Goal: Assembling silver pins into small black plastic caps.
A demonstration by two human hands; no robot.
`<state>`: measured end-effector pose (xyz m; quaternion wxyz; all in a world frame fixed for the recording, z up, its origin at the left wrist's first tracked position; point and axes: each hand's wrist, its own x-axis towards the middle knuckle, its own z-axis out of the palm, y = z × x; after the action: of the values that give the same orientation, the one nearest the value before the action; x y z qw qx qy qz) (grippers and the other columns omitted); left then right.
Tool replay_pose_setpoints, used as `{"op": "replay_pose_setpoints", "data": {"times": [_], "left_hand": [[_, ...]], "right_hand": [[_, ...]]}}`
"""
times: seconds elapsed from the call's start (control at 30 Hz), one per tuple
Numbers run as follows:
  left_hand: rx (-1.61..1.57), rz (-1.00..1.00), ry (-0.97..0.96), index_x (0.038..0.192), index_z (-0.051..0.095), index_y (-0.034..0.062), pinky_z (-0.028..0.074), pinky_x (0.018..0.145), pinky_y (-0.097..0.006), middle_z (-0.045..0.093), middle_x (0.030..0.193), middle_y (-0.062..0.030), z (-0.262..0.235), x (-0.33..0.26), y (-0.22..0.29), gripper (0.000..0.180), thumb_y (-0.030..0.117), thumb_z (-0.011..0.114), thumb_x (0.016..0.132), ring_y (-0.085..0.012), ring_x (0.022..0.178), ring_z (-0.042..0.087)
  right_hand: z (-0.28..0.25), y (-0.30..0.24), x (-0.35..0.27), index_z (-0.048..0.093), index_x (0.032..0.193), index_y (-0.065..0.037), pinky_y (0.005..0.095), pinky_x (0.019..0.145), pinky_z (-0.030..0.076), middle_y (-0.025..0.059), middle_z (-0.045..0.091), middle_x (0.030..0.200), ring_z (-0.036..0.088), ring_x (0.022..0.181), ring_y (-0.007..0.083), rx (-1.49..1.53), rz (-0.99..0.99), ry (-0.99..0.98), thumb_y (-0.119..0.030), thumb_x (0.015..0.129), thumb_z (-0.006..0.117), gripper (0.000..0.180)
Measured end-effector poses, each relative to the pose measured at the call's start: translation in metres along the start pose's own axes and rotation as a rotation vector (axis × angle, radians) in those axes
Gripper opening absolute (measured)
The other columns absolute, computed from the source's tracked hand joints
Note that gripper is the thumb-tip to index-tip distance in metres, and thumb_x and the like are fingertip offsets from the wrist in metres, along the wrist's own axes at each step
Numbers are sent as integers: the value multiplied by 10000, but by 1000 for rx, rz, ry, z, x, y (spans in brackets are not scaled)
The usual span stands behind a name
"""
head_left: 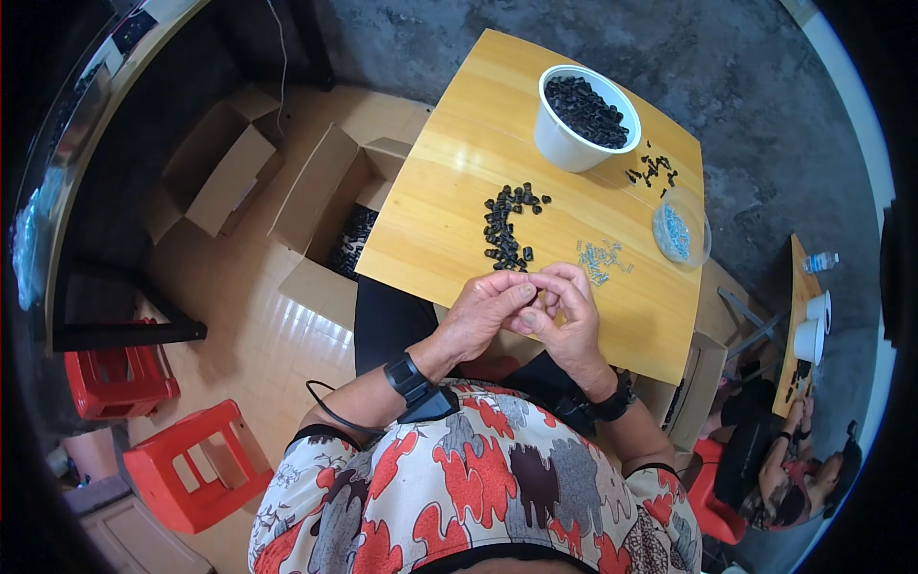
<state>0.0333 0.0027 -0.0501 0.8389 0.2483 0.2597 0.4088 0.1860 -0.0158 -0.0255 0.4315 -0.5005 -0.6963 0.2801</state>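
My left hand (486, 308) and my right hand (569, 320) meet over the near edge of the wooden table (440, 201). Both are closed in a pinch, fingertips together; whatever is between them is too small and covered to make out. Just beyond my left hand lies a loose pile of small black plastic parts (499, 230). Thin clear and blue pins (598, 260) are scattered past my right hand. Farther right, a clear round tub (672, 232) holds more blue pins. Several small dark pieces (654, 170) lie near the table's right edge.
A white bucket (564, 140) full of black parts stands at the table's far side. An open cardboard box (320, 191) with dark parts sits left of the table. Red stools (196, 469) stand on the floor at left. Another person (779, 478) works at a table on the right.
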Motion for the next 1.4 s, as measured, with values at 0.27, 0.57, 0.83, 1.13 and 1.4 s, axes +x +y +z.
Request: {"op": "replay_pose_setpoints", "data": {"times": [0.27,0.57,0.83,1.13,1.4], "left_hand": [[105,38,-5,995,610,6,507,650,-203,629,841,-39,0,2,3,171,154,549,936,-73,721,588],[224,4,-28,1070,610,-12,529,721,-231,650,907,-60,8,1,11,226,158,556,931,-95,786,616],[301,-2,-100,1058,626,-7,527,726,-227,649,918,-43,12,-5,9,226,169,547,939,-86,811,612],[386,142,-96,978,628,-14,457,698,-195,615,850,0,17,-10,6,193,147,526,948,-42,772,539],[487,136,-119,970,640,-20,450,688,-198,604,829,22,15,-7,15,195,147,544,937,-38,758,520]], "right_hand": [[-12,-11,13,575,1074,-45,315,666,508,114,603,1000,612,797,220,-385,-287,-23,-147,650,784,484],[-13,1,10,561,990,-40,331,652,519,107,632,886,640,761,262,-470,-313,89,-152,660,768,405],[-15,0,10,535,993,-27,322,592,513,117,624,841,632,681,251,-446,-406,100,-167,708,759,389],[-14,4,11,548,974,-12,332,590,515,126,616,837,625,681,264,-413,-468,76,-131,686,746,370],[-15,0,12,556,964,-5,348,631,532,142,622,853,636,735,288,-388,-418,49,-105,670,730,356]]}}
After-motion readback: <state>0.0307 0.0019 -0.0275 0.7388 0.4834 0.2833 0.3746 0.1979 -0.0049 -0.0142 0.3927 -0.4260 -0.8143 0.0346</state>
